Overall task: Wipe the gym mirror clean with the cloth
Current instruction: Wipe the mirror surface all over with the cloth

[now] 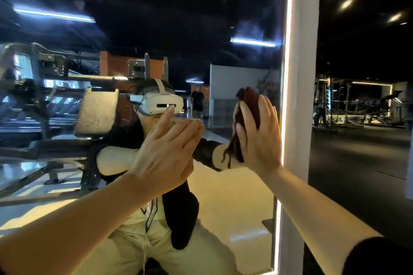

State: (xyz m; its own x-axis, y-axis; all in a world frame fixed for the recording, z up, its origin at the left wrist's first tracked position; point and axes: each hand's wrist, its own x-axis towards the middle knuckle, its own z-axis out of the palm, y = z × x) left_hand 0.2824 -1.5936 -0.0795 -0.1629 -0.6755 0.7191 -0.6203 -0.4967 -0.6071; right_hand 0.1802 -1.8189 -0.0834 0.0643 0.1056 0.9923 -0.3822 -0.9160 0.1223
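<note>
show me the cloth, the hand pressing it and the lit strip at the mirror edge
cloth (251, 101), head view, dark red bunch above the fingertips
right hand (260, 140), head view, back of the hand
lit strip (289, 29), head view, upper stretch of the glowing line

Cloth (249, 109) between right hand (261, 140) and mirror (178, 29), left hand (165, 152) just left of it, light strip (288, 51) just right.

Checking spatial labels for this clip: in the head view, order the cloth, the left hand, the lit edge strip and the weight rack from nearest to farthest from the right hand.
1. cloth: under the right hand, against the mirror.
2. lit edge strip: just right of it.
3. left hand: to its left.
4. weight rack: far background, right.
</note>
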